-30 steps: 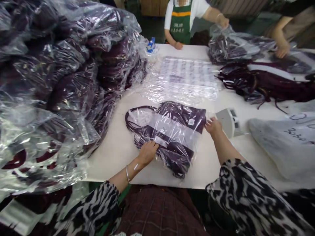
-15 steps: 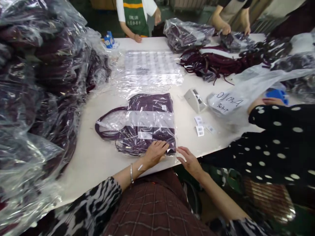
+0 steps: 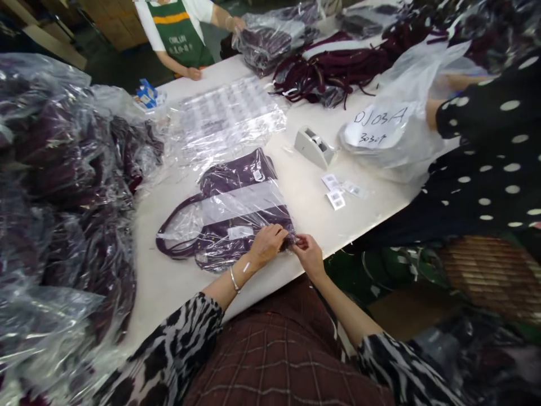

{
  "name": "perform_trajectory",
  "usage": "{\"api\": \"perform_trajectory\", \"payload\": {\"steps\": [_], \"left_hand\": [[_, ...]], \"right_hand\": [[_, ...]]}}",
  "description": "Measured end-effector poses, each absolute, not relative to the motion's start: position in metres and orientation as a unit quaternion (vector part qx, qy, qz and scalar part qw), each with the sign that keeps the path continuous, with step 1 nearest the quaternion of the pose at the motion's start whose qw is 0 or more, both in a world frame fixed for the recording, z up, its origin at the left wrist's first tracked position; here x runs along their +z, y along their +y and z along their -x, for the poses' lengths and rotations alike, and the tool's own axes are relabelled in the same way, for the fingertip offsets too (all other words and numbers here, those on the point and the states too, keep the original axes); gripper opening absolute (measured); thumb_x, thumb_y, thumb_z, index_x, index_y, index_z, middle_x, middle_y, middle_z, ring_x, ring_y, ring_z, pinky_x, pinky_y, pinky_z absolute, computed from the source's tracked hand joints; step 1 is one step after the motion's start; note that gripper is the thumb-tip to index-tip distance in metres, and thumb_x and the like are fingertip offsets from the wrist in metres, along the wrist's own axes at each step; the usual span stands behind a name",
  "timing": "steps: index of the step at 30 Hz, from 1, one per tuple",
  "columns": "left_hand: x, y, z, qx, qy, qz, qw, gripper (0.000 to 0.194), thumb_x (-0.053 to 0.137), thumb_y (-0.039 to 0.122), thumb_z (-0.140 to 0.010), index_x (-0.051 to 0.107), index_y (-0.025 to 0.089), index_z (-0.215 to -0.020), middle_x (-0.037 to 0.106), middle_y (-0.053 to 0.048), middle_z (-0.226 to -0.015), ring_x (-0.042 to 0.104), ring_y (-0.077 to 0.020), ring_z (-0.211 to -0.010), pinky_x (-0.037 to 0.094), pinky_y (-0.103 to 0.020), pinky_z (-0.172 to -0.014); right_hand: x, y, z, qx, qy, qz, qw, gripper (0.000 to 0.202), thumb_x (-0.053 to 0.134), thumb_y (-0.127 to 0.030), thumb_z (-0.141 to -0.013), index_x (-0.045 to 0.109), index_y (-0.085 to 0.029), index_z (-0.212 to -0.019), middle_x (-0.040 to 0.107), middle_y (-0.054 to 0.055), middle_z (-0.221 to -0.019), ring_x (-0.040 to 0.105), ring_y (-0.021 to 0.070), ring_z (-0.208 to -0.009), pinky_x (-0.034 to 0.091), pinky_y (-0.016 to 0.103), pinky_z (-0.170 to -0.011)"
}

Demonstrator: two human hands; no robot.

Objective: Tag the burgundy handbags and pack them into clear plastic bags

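A dark purple handbag (image 3: pixel 220 242) lies flat on the white table (image 3: pixel 177 299) inside a clear plastic bag (image 3: pixel 236 211), its looped handle pointing left. My left hand (image 3: pixel 267 245) has its fingers curled over the near right corner of the wrapped handbag, gripping it there. Against that same corner, my right hand (image 3: pixel 308 254) pinches the edge of the plastic between thumb and fingers. The corner is bunched up between both hands. A white tag (image 3: pixel 258 174) shows on the handbag through the plastic.
A tape dispenser (image 3: pixel 315 146) and some barcode labels (image 3: pixel 336 198) lie to the right. Flat clear bags (image 3: pixel 224 115) lie behind. Wrapped bags (image 3: pixel 63 169) are piled at left. A person in a green apron (image 3: pixel 181 39) stands opposite; a dotted sleeve (image 3: pixel 486 118) reaches in from the right.
My right hand has closed on the plastic at the corner, where it was apart with fingers spread. The handbag's near right corner is now bunched up. The view has turned and tilted.
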State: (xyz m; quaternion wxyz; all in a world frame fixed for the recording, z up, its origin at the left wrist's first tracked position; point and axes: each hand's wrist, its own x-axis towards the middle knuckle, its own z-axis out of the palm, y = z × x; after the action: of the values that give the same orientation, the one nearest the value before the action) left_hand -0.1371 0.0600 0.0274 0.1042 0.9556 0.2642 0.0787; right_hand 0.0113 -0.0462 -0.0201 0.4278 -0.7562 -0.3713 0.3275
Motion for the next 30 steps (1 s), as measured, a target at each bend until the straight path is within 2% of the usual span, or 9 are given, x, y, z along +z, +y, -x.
{"api": "perform_trajectory", "payload": {"steps": [3, 5, 9, 12, 16, 20, 23, 26, 30], "left_hand": [[0.022, 0.064, 0.129, 0.085, 0.262, -0.955, 0.114, 0.01, 0.052, 0.018, -0.094, 0.062, 0.019, -0.097, 0.061, -0.004, -0.09, 0.056, -0.0186, -0.086, 0.046, -0.032, -0.078], [0.02, 0.065, 0.126, 0.096, 0.27, -0.952, 0.11, 0.009, 0.053, 0.018, -0.093, 0.062, 0.019, -0.096, 0.061, -0.005, -0.092, 0.055, -0.0191, -0.087, 0.045, -0.033, -0.078], [0.017, 0.067, 0.119, 0.112, 0.289, -0.947, 0.088, 0.008, 0.053, 0.019, -0.093, 0.062, 0.019, -0.092, 0.059, -0.007, -0.095, 0.053, -0.022, -0.09, 0.044, -0.036, -0.08], [0.006, 0.071, 0.115, 0.112, 0.291, -0.947, 0.076, 0.01, 0.051, 0.02, -0.094, 0.061, 0.019, -0.091, 0.058, -0.006, -0.089, 0.052, -0.0219, -0.087, 0.043, -0.035, -0.078], [-0.012, 0.073, 0.117, 0.108, 0.284, -0.95, 0.067, 0.016, 0.047, 0.022, -0.096, 0.061, 0.018, -0.089, 0.058, -0.007, -0.086, 0.052, -0.0217, -0.085, 0.043, -0.034, -0.077], [-0.018, 0.062, 0.131, 0.099, 0.261, -0.957, 0.076, 0.022, 0.044, 0.02, -0.097, 0.059, 0.016, -0.113, 0.063, -0.01, -0.101, 0.057, -0.0223, -0.095, 0.047, -0.036, -0.084], [-0.018, 0.051, 0.142, 0.087, 0.235, -0.964, 0.087, 0.043, 0.051, 0.023, -0.095, 0.045, 0.015, -0.136, 0.06, -0.014, -0.123, 0.055, -0.0253, -0.113, 0.046, -0.041, -0.096], [-0.02, 0.043, 0.147, 0.081, 0.239, -0.964, 0.09, 0.057, 0.056, 0.023, -0.091, 0.037, 0.013, -0.143, 0.056, -0.016, -0.131, 0.053, -0.0286, -0.122, 0.044, -0.045, -0.102], [-0.023, 0.036, 0.151, 0.095, 0.25, -0.959, 0.093, 0.064, 0.062, 0.027, -0.087, 0.036, 0.011, -0.143, 0.057, -0.017, -0.131, 0.052, -0.0299, -0.124, 0.044, -0.046, -0.105]], "right_hand": [[-0.023, -0.041, -0.011, 0.34, -0.36, 0.762, 0.417, 0.019, 0.067, -0.033, -0.075, 0.065, -0.019, -0.088, 0.063, 0.002, -0.077, 0.059, 0.0164, -0.066, 0.051, 0.03, -0.07], [-0.022, -0.035, -0.015, 0.333, -0.356, 0.769, 0.413, 0.013, 0.067, -0.031, -0.074, 0.064, -0.02, -0.081, 0.064, 0.002, -0.079, 0.059, 0.0179, -0.072, 0.049, 0.032, -0.076], [-0.02, -0.018, -0.02, 0.325, -0.306, 0.8, 0.402, 0.021, 0.069, -0.026, -0.071, 0.063, -0.021, -0.09, 0.066, 0.006, -0.091, 0.061, 0.0215, -0.083, 0.047, 0.035, -0.084], [-0.024, -0.004, -0.018, 0.354, -0.255, 0.807, 0.397, 0.027, 0.069, -0.023, -0.068, 0.062, -0.022, -0.095, 0.067, 0.003, -0.081, 0.063, 0.0211, -0.078, 0.048, 0.033, -0.078], [-0.029, 0.006, -0.014, 0.419, -0.183, 0.792, 0.405, 0.017, 0.069, -0.026, -0.069, 0.062, -0.021, -0.084, 0.067, 0.002, -0.074, 0.063, 0.0166, -0.061, 0.05, 0.029, -0.063], [-0.024, -0.001, -0.023, 0.517, -0.139, 0.725, 0.433, 0.017, 0.067, -0.031, -0.072, 0.065, -0.019, -0.083, 0.071, 0.003, -0.076, 0.066, 0.0148, -0.062, 0.053, 0.026, -0.061], [-0.016, -0.008, -0.036, 0.583, -0.136, 0.667, 0.444, 0.026, 0.071, -0.04, -0.071, 0.069, -0.017, -0.082, 0.072, 0.004, -0.075, 0.067, 0.015, -0.067, 0.053, 0.025, -0.064], [-0.009, -0.004, -0.043, 0.611, -0.135, 0.655, 0.424, 0.029, 0.081, -0.04, -0.062, 0.067, -0.016, -0.068, 0.065, -0.001, -0.057, 0.063, 0.0135, -0.059, 0.049, 0.022, -0.056], [0.001, 0.01, -0.036, 0.635, -0.127, 0.658, 0.383, 0.034, 0.088, -0.03, -0.052, 0.057, -0.016, -0.052, 0.054, -0.004, -0.042, 0.052, 0.0092, -0.046, 0.039, 0.019, -0.045]]}}
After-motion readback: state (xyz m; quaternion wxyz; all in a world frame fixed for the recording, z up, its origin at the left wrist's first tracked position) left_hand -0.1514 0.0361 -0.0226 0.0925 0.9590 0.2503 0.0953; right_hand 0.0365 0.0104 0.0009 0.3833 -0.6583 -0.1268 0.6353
